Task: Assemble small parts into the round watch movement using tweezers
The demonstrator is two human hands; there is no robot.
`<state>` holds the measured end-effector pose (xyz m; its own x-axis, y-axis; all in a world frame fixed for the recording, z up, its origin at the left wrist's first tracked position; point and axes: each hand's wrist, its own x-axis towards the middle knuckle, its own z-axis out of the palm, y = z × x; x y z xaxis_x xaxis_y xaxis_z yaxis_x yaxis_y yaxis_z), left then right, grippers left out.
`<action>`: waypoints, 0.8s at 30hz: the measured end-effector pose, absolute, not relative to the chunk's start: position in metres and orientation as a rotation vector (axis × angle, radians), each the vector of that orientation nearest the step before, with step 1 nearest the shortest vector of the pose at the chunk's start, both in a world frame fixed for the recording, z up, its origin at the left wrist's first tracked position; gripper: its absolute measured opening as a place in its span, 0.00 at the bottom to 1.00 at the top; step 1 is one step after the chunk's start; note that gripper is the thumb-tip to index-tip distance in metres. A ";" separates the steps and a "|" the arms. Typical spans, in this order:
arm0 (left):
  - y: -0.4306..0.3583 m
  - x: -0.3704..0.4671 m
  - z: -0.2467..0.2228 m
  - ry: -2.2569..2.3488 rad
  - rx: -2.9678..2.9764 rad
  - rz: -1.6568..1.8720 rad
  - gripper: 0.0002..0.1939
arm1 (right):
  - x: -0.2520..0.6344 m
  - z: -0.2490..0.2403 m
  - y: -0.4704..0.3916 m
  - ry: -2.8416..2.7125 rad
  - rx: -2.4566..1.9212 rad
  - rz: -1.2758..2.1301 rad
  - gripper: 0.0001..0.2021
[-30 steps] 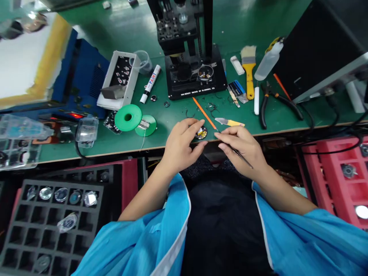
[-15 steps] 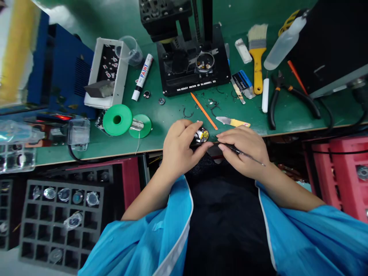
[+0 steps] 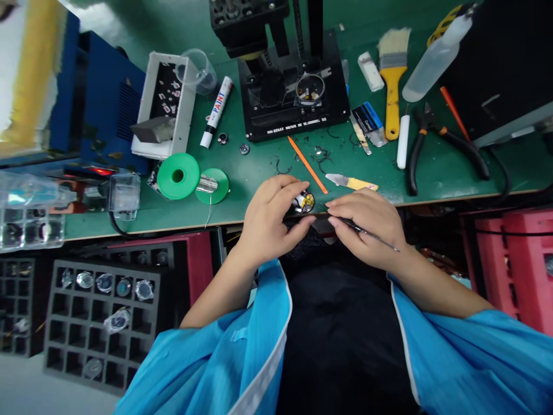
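slanting up-left toward the round module (image 3: 306,201), thin tool (image 3: 377,237) in right hand (image 3: 369,222)

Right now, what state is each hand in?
Left hand: curled, steadying the small round assembly at the bench edge.
Right hand: closed on a thin dark pointed tool.

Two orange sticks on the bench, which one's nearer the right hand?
The orange stick between the black stand and the right hand. The other stick is farther off, by the pliers and dark box.
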<state>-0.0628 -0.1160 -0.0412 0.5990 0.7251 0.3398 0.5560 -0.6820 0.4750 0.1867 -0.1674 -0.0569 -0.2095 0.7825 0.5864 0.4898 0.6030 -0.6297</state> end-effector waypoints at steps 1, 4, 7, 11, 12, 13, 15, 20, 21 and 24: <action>-0.116 -0.063 -0.040 1.029 2.510 0.732 0.28 | 0.187 -0.057 -0.167 -1.866 -1.021 0.378 0.06; -0.115 -0.063 -0.039 1.022 2.519 0.713 0.26 | 0.186 -0.058 -0.168 -1.859 -1.003 0.372 0.06; -0.116 -0.061 -0.040 1.037 2.538 0.707 0.25 | 0.186 -0.058 -0.168 -1.853 -0.991 0.384 0.06; -0.116 -0.059 -0.045 1.046 2.543 0.771 0.25 | 0.185 -0.058 -0.168 -1.839 -0.990 0.391 0.06; -0.117 -0.058 -0.047 1.057 2.537 0.795 0.26 | 0.185 -0.058 -0.168 -1.831 -0.992 0.389 0.06; -0.117 -0.057 -0.048 1.076 2.528 0.815 0.26 | 0.184 -0.059 -0.168 -1.824 -0.996 0.387 0.06; -0.117 -0.055 -0.051 1.127 2.513 0.839 0.26 | 0.183 -0.059 -0.168 -1.808 -1.009 0.380 0.06; -0.117 -0.054 -0.053 1.113 2.518 0.898 0.19 | 0.178 -0.062 -0.169 -1.789 -1.026 0.337 0.07; -0.117 -0.055 -0.052 1.092 2.515 0.895 0.18 | 0.178 -0.062 -0.169 -1.788 -1.035 0.333 0.07; -0.117 -0.057 -0.050 1.071 2.482 0.861 0.20 | 0.176 -0.063 -0.168 -1.784 -1.037 0.323 0.07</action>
